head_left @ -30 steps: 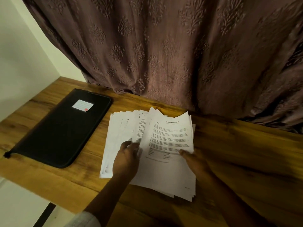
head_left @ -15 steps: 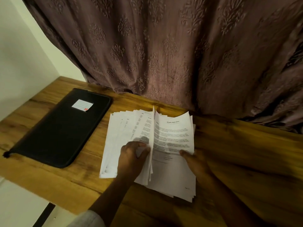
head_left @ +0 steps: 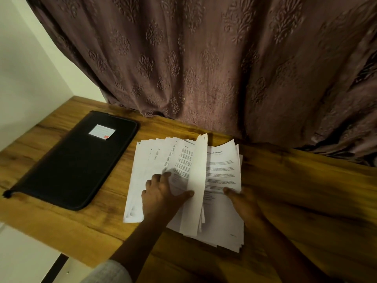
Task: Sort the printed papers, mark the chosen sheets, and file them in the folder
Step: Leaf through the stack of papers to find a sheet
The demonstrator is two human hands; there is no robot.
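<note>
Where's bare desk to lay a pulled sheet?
Widest: desk right of the paper stack, up to the curtain. Narrower: strip between black folder and stack; front edge near the folder. Crowded: the stack, left hand and right hand on it.

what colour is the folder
The folder is black, with a white label near its far end; seen in the head view.

one folder (head_left: 77, 160), one curtain (head_left: 204, 68), left hand (head_left: 161, 195), right hand (head_left: 244, 203), sheets (head_left: 222, 166) uncountable

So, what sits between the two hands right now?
A sheet standing on edge over the paper stack, between left hand and right hand; head view.
</note>
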